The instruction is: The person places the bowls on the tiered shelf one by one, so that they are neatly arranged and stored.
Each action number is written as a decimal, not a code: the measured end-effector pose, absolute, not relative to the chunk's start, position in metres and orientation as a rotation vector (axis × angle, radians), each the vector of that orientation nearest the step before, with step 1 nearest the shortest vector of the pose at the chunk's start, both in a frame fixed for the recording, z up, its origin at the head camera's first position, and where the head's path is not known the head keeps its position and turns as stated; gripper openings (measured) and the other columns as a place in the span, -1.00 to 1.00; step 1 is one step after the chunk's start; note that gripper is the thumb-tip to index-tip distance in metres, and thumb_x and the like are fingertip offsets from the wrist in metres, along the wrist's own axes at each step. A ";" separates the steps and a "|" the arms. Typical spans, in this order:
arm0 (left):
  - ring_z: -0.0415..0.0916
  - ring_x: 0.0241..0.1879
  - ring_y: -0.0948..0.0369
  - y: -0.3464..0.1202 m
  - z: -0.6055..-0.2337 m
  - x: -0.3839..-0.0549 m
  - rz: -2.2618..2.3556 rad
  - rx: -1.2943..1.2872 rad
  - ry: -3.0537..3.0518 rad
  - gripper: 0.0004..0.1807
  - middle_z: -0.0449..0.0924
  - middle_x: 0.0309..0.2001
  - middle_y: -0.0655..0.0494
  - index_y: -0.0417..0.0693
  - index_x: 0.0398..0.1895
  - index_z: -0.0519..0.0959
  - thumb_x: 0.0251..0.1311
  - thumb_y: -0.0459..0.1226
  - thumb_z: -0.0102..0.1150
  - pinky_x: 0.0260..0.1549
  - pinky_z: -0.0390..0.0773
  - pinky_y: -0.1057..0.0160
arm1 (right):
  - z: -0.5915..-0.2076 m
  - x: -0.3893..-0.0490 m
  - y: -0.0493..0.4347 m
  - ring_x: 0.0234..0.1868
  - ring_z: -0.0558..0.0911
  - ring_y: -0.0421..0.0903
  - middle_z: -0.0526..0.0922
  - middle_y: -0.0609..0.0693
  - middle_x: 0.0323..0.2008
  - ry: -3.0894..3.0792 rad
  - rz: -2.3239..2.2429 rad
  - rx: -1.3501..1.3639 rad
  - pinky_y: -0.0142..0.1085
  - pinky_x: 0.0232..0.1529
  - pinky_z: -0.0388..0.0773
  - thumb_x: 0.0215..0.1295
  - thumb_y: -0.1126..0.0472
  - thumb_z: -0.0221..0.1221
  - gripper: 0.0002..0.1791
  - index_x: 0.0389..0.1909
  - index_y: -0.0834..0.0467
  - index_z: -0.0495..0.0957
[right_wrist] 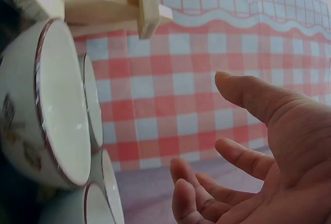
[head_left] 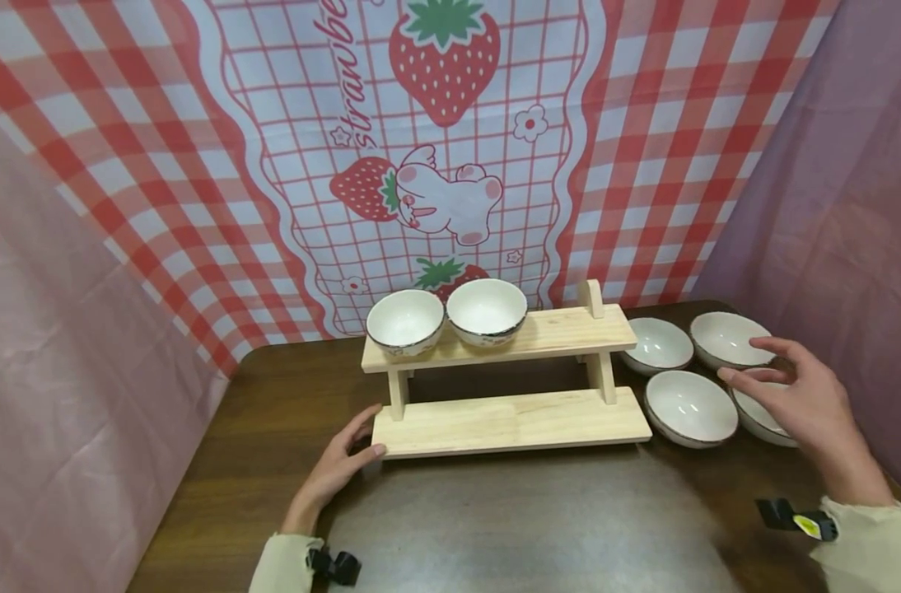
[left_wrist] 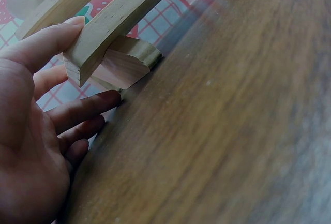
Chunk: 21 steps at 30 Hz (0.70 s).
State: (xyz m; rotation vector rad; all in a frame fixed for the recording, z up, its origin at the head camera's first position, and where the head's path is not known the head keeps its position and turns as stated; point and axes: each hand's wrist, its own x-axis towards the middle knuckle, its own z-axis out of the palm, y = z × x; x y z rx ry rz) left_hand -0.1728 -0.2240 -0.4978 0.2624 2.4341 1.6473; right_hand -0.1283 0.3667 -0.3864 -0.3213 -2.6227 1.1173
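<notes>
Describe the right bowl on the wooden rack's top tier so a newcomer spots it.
On the dark brown wooden table stands a pale wooden two-tier rack. Its upper tier holds a round white dark-rimmed bowl at the left end. Yours, the similar bowl beside it, alone has bare wood to its right.

Head view evenly lit; pale glare on tabletop, glints in bowls; left-wrist view dimmer.

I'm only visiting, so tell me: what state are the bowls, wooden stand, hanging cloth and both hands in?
Two upper bowls: upright, empty, side by side
Four table bowls: upright, no contents visible, one partly hidden
Two-tier wooden stand: standing upright
Strawberry-print cloth: hanging
Left hand: holding the stand's lower end
Right hand: open, holding nothing
</notes>
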 end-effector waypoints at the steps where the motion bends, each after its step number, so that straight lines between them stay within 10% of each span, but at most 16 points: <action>1: 0.39 0.35 -0.11 -0.224 -0.498 -0.173 1.651 0.262 2.432 -0.28 0.47 0.34 -0.24 0.03 0.52 0.25 0.31 -0.21 0.26 0.30 0.31 -0.07 | -0.388 -0.128 0.369 -0.37 0.30 -0.81 0.33 -0.80 -0.47 -2.626 1.106 -0.331 -0.55 -0.40 0.32 0.18 -0.12 0.38 -0.27 0.29 0.08 0.37; 13: 0.40 0.35 -0.12 -0.225 -0.498 -0.173 1.657 0.287 2.435 -0.28 0.47 0.33 -0.27 -0.02 0.52 0.24 0.31 -0.23 0.25 0.27 0.35 -0.01 | -0.407 -0.119 0.396 -0.32 0.18 -0.79 0.27 -0.66 -0.12 -2.676 1.013 -0.413 -0.56 -0.44 0.33 0.21 -0.19 0.33 -0.12 0.38 0.26 0.29; 16: 0.40 0.35 -0.12 -0.225 -0.498 -0.173 1.655 0.284 2.435 -0.27 0.47 0.33 -0.27 -0.03 0.52 0.23 0.31 -0.23 0.25 0.28 0.34 -0.02 | -0.410 -0.118 0.400 -0.31 0.13 -0.78 0.51 -0.27 0.14 -2.692 0.986 -0.421 -0.53 -0.40 0.29 0.23 -0.19 0.31 -0.12 0.39 0.26 0.28; 21: 0.40 0.35 -0.11 -0.224 -0.497 -0.173 1.650 0.264 2.435 -0.26 0.47 0.33 -0.25 -0.04 0.52 0.23 0.31 -0.22 0.26 0.30 0.31 -0.06 | -0.414 -0.117 0.407 -0.30 0.04 -0.73 0.34 0.45 0.33 -2.719 0.952 -0.445 -0.46 -0.29 0.19 0.26 -0.19 0.28 -0.12 0.40 0.28 0.26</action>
